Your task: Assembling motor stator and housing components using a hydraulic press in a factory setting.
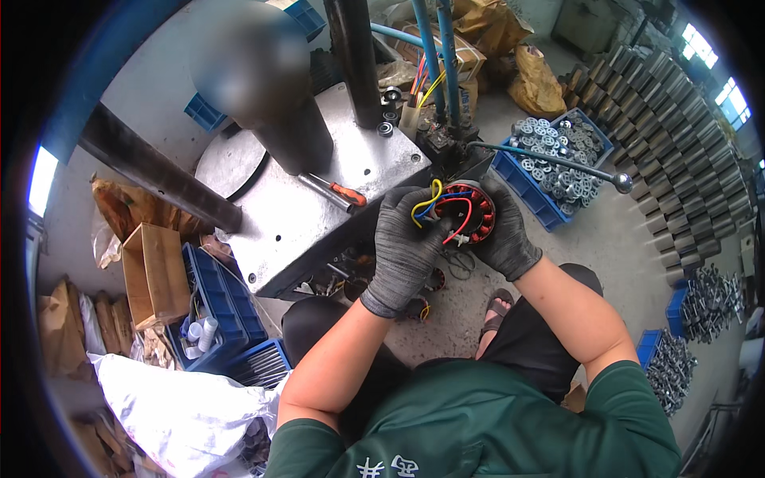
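Note:
Between both gloved hands is a round motor stator [484, 217] with red windings around its ring. Yellow, blue and red lead wires [427, 209] loop out of its left side. My left hand [405, 253], in a grey knit glove, has its fingers closed at the wires and the stator's near-left edge. My right hand [508, 237], gloved the same way, wraps the stator's right rim. Just left of my hands stands a steel press table [307, 227]. On it lie an orange-handled screwdriver [348, 193] and a metal tube [324, 193].
Thick press columns [159, 167] rise from the table. A lever with a ball knob [622, 183] reaches over a blue crate [550, 213] of round metal parts. Metal cylinders [661, 135] are stacked at right. Blue bins [215, 319] and a white sack [175, 406] stand left.

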The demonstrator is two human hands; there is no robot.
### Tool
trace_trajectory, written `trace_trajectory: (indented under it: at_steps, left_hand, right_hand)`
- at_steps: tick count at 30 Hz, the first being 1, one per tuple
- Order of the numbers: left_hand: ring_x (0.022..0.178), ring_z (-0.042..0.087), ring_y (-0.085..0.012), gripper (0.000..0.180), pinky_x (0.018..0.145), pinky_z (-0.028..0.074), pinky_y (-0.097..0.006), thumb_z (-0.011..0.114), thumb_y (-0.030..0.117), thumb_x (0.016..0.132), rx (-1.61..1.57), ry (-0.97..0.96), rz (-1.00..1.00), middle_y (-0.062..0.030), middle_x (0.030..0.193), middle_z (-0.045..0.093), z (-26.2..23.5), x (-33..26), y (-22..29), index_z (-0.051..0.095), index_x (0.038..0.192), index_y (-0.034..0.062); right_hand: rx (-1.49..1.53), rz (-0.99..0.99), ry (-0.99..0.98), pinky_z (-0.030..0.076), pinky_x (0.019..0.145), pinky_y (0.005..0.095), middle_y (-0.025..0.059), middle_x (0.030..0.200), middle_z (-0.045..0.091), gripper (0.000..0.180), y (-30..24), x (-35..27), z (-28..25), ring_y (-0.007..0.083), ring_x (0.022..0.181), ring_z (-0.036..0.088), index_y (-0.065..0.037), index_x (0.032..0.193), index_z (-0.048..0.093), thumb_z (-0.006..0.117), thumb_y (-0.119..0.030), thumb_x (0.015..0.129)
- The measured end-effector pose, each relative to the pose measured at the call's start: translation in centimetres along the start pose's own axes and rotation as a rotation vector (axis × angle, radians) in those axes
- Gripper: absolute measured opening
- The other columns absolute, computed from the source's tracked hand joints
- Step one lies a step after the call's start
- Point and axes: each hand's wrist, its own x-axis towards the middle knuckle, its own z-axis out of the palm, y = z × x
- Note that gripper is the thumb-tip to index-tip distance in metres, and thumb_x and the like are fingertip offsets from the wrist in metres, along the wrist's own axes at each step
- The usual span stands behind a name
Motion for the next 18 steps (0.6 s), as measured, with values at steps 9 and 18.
trace_trajectory:
  at_steps: [9,18]
  left_hand:
    - [0.092,0.066,-0.0195,0.028,0.084,0.054,-0.032,0.084,0.004,0.081,0.264,-0.11,0.015,-0.0079,0.099,0.064,-1.1,0.0,1.6,0.066,0.102,0.0019]
    - [0.101,0.063,-0.0151,0.016,0.089,0.053,-0.032,0.073,0.003,0.092,-0.508,-0.043,-0.065,-0.0078,0.11,0.064,-3.6,0.3,4.0,0.068,0.107,0.0027]
  right_hand:
    - [-0.1,-0.019,0.15,0.061,0.095,0.0396,0.0102,0.114,0.073,0.044,0.5,0.0,-0.7,0.0226,0.106,0.072,-0.006,0.121,0.067,0.069,-0.044,0.099]
    - [0.044,0.071,0.243,0.062,0.093,0.0456,0.0126,0.114,0.073,0.049,-0.5,-0.4,0.5,0.0288,0.104,0.073,-0.008,0.121,0.065,0.074,-0.048,0.094]
